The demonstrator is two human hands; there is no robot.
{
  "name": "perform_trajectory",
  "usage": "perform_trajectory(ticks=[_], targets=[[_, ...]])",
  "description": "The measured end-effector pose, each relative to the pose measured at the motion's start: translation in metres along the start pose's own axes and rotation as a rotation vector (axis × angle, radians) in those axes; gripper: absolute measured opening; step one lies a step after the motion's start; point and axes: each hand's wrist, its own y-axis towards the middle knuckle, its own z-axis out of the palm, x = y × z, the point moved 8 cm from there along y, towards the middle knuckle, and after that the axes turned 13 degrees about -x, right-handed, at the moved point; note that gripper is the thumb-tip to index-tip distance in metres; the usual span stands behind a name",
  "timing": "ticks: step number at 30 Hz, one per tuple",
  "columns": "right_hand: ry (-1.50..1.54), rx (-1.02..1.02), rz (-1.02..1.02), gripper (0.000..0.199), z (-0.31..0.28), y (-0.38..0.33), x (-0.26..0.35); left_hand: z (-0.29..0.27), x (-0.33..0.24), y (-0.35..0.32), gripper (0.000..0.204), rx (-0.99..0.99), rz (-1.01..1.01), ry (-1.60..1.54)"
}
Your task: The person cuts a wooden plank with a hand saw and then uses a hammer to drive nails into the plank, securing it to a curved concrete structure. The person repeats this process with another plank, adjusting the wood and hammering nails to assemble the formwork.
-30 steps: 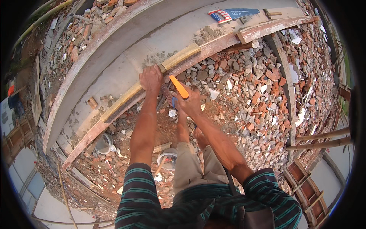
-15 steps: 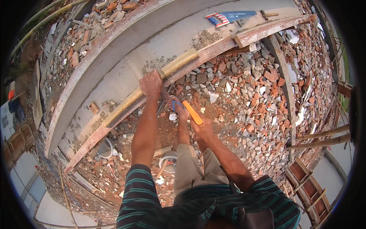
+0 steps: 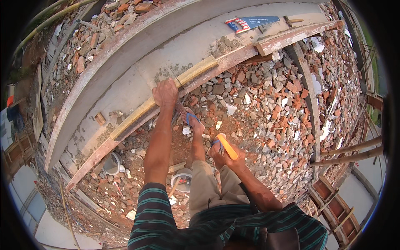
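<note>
My left hand (image 3: 165, 92) presses on a long yellowish wooden plank (image 3: 196, 70) that lies along the reddish form board (image 3: 233, 58) beside a fresh grey concrete strip (image 3: 137, 79). My right hand (image 3: 227, 156) is shut around an orange tool handle (image 3: 227, 146), held low near my right knee, away from the plank. The working end of the tool is hidden behind the hand. My feet in blue sandals (image 3: 192, 120) stand on brick rubble just below the plank.
Broken brick and stone rubble (image 3: 271, 108) covers the ground to the right. A handsaw (image 3: 250, 23) and a hammer (image 3: 293, 20) lie on the concrete at the top. White buckets (image 3: 111, 163) sit lower left. Wooden posts (image 3: 354, 148) and frames stand at right.
My right hand has drawn the orange-handled tool back from the plank, down and to the right toward my knee. The left hand stays on the plank.
</note>
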Motion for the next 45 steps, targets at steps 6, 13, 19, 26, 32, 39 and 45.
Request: perform_trajectory(ticks=[6, 13, 19, 26, 32, 39, 45], targets=[[0.138, 0.038, 0.182, 0.036, 0.113, 0.110, -0.010, -0.003, -0.010, 0.007, 0.034, -0.034, 0.030, -0.053], [0.047, -0.036, -0.056, 0.040, 0.002, -0.013, -0.032, -0.003, 0.005, 0.004, 0.033, 0.010, -0.046, -0.018], [0.094, -0.008, 0.033, 0.039, 0.117, 0.101, -0.037, -0.007, -0.012, 0.008, 0.033, 0.015, 0.045, -0.026], [0.126, -0.020, 0.060, 0.037, -0.006, -0.050, -0.071, -0.003, 0.000, 0.008, 0.036, 0.025, -0.028, 0.050], [-0.016, -0.186, 0.009, 0.040, -0.078, -0.058, -0.009, 0.002, 0.002, 0.005, 0.034, 0.183, -0.031, -0.016], [-0.185, -0.257, 0.108, 0.041, -0.164, -0.047, -0.010, -0.019, -0.001, 0.000, 0.066, 0.673, 0.218, -0.111], [-0.109, -0.196, -0.113, 0.040, -0.174, 0.021, 0.037, -0.071, 0.017, 0.061, 0.053, 0.524, 0.127, -0.030]])
